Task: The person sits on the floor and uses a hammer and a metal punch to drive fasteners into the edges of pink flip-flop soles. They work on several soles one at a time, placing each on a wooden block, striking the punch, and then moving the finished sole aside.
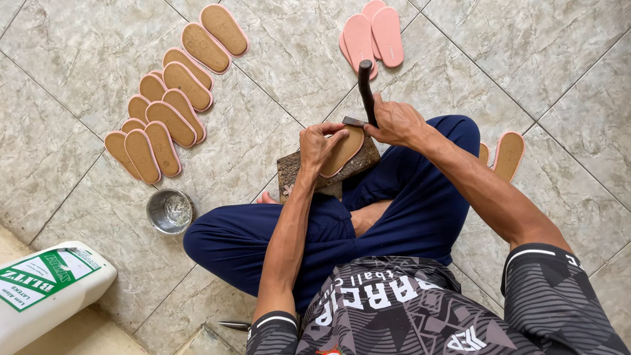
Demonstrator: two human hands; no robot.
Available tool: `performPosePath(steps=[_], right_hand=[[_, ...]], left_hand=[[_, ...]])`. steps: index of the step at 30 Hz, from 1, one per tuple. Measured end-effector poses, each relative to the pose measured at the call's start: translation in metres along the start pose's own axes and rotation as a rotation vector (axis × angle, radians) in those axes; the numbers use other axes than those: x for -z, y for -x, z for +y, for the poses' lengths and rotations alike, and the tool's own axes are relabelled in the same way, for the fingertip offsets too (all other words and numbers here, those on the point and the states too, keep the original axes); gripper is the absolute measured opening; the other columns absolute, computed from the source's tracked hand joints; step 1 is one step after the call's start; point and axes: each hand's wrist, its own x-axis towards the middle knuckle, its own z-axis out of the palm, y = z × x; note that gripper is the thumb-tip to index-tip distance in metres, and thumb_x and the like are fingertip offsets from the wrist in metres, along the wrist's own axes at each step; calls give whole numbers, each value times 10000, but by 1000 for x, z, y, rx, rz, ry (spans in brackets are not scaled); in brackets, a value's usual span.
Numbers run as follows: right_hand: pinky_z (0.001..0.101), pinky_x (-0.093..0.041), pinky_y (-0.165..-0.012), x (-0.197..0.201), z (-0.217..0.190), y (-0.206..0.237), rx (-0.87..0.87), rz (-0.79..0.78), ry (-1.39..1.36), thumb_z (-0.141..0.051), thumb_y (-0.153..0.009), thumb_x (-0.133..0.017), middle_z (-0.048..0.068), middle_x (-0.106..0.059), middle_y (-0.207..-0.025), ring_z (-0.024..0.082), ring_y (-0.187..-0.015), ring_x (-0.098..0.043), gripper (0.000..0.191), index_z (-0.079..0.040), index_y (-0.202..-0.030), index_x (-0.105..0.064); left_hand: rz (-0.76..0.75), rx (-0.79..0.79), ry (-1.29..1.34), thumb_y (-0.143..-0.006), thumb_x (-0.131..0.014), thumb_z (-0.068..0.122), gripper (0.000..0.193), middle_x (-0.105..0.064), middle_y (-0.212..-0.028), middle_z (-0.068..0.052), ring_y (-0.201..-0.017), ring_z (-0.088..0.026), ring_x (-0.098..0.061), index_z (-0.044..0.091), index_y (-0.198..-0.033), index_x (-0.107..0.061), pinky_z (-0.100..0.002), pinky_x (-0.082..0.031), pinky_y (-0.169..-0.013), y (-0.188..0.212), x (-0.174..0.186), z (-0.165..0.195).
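— Floor: what is lying on it?
— Marbled grey tiles (276, 39) are running under everything. Tan insoles (172, 98) are lying in an overlapping row at upper left, pink soles (373, 34) at the top, two more soles (508, 152) beside the right knee. Steel bowl (169, 211) and white jug (46, 289) are sitting at lower left.

— Hands?
— Left hand (319, 146) is pressing a sole (343, 150) flat on a wood block (327, 167) resting over the crossed legs. Right hand (396, 123) is closing fully round a hammer (366, 89), its head touching the sole's far edge.

— Open room?
— Bare tile is showing right and between the rows.
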Motion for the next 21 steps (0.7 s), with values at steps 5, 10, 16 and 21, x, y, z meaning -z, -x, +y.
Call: performPosePath(steps=[5, 10, 16, 21], right_hand=[[518, -552, -621, -6, 13, -6, 55, -36, 23, -353, -932, -696, 234, -693, -750, 429, -683, -701, 516, 58, -1137, -461], [514, -543, -622, -10, 26, -6, 183, 36, 28, -331, -921, -699, 236, -692, -751, 429, -708, -694, 526, 64, -1174, -461], [545, -531, -610, -16, 26, -7, 32, 79, -101, -323, -906, -705, 258, -689, -769, 460, -675, -676, 581, 102, -1199, -437], [564, -530, -608, -16, 17, -3, -1, 34, -61, -323, -913, -696, 266, -685, -778, 470, -690, -676, 549, 88, -1174, -443]], left_hand=[[-7, 33, 14, -801, -873, 252, 242, -805, -861, -105, -723, -174, -793, 85, -971, -831, -286, -631, -649, 1, -1, -5], [-7, -20, 0, -811, -865, 266, 289, -803, -906, -118, -782, -185, -799, 70, -1018, -814, -297, -634, -693, 1, -1, -8], [-53, 19, -46, -843, -840, 282, 328, -797, -944, -128, -824, -210, -789, 83, -1101, -805, -324, -616, -712, 3, -1, -10], [-18, -6, -12, -831, -848, 282, 276, -801, -940, -109, -808, -184, -804, 98, -1035, -817, -295, -642, -720, 4, -5, -10]])
